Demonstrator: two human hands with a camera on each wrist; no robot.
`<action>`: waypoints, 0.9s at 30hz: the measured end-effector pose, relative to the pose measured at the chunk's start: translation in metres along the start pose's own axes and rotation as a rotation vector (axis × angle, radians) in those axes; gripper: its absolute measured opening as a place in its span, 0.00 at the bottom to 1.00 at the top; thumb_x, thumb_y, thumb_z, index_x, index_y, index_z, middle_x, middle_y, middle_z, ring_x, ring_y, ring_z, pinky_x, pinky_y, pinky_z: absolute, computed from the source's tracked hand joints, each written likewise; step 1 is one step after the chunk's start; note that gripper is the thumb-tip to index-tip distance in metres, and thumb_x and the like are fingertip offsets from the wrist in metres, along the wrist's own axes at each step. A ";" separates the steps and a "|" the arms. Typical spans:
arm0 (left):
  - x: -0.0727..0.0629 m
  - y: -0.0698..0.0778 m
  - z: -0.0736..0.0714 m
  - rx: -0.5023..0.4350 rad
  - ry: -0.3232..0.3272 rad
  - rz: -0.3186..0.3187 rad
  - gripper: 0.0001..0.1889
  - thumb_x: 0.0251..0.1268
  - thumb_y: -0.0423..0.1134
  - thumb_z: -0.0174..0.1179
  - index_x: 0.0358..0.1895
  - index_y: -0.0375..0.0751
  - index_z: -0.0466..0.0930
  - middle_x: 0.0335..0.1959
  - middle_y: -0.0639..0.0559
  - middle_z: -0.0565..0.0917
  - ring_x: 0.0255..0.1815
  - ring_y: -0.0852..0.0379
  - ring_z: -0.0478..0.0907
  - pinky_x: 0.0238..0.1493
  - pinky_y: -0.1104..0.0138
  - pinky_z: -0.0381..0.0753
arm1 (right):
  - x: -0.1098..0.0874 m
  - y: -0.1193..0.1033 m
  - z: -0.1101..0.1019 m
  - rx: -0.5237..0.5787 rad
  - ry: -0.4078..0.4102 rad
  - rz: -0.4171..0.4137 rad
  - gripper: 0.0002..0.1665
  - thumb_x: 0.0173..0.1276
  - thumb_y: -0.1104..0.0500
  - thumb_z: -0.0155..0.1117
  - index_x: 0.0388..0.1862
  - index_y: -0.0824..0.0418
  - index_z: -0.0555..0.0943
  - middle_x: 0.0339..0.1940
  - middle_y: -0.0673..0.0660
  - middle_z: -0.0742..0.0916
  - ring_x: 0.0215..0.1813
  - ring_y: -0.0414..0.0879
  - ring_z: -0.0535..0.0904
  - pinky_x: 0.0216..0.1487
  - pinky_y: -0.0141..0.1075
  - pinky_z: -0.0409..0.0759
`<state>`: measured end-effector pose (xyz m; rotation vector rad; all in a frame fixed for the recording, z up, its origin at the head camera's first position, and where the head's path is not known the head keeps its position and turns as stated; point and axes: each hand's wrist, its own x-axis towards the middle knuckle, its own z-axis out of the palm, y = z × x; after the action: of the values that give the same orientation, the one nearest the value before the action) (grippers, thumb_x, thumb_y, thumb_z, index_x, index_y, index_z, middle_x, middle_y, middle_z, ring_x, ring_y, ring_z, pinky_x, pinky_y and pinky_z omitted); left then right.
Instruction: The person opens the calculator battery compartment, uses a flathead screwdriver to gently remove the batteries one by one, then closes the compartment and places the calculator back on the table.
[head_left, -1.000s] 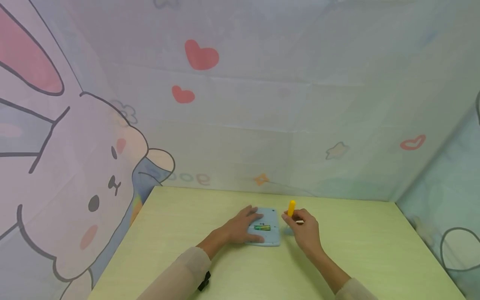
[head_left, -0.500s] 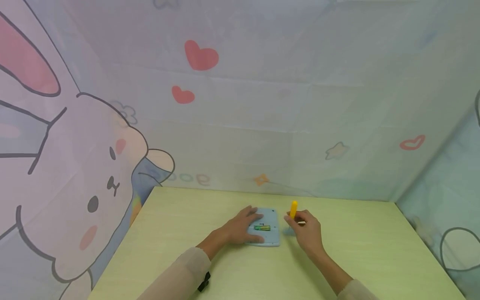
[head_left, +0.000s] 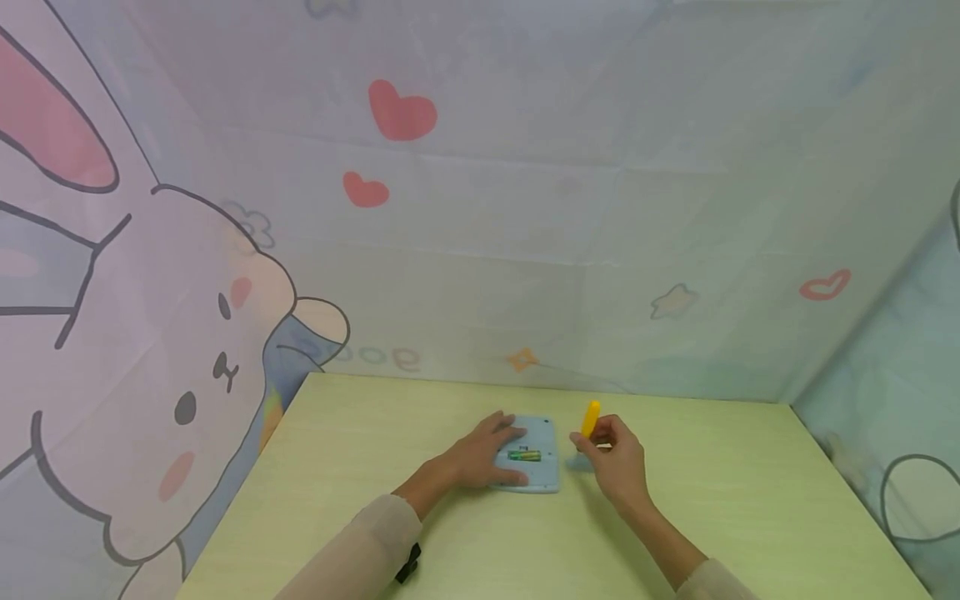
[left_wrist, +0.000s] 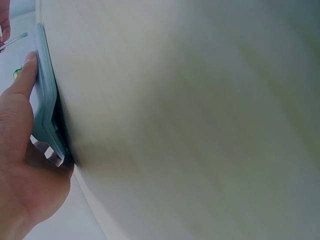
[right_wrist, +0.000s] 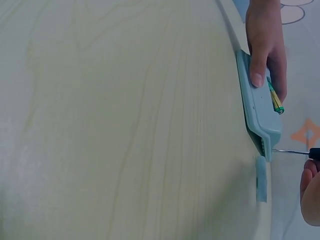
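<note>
A light blue calculator (head_left: 542,477) lies back side up on the table, with a green battery (head_left: 524,456) in its back. My left hand (head_left: 480,454) grips its left side, thumb and fingers spread over the back; in the left wrist view, a fingertip curls at the thick edge. To the right, my right hand (head_left: 618,462) pinches a screwdriver with a yellow handle (head_left: 591,418), leaning slightly right. In the right wrist view, its thin metal shaft (right_wrist: 292,151) points towards the calculator's end. A small light blue cover (right_wrist: 261,180) lies beside that end, partly behind my right fingers in the head view.
The pale yellow-green table (head_left: 720,500) stretches out to both sides and in front of the hands. Behind it hangs a printed cloth backdrop (head_left: 510,275) with hearts and a rabbit. A black strap piece (head_left: 408,564) shows by my left sleeve.
My right hand has shifted slightly right with the screwdriver, and the yellow handle leans further right. My left hand and the calculator have stayed in place.
</note>
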<state>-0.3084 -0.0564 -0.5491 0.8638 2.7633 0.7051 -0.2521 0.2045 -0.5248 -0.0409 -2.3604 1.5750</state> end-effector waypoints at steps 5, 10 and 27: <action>0.000 0.001 -0.001 -0.004 -0.003 0.003 0.46 0.64 0.69 0.68 0.82 0.56 0.66 0.87 0.52 0.55 0.88 0.46 0.45 0.79 0.47 0.62 | 0.001 0.003 -0.002 0.027 -0.020 0.019 0.17 0.71 0.56 0.77 0.46 0.65 0.80 0.41 0.60 0.87 0.44 0.48 0.85 0.42 0.26 0.84; 0.000 0.000 -0.001 -0.009 -0.008 0.003 0.47 0.64 0.69 0.68 0.83 0.56 0.65 0.87 0.51 0.54 0.88 0.46 0.45 0.80 0.47 0.61 | 0.002 0.006 -0.004 0.025 -0.035 0.022 0.16 0.72 0.54 0.75 0.45 0.64 0.82 0.42 0.59 0.89 0.45 0.47 0.87 0.42 0.28 0.83; 0.000 0.000 -0.001 -0.011 -0.006 0.005 0.47 0.64 0.70 0.67 0.83 0.56 0.65 0.87 0.51 0.54 0.88 0.46 0.45 0.80 0.47 0.60 | 0.003 0.008 -0.014 0.032 -0.009 0.042 0.19 0.74 0.53 0.74 0.53 0.66 0.87 0.43 0.60 0.90 0.45 0.56 0.87 0.44 0.31 0.86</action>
<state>-0.3084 -0.0567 -0.5484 0.8699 2.7500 0.7167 -0.2523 0.2205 -0.5264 -0.0770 -2.3547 1.6353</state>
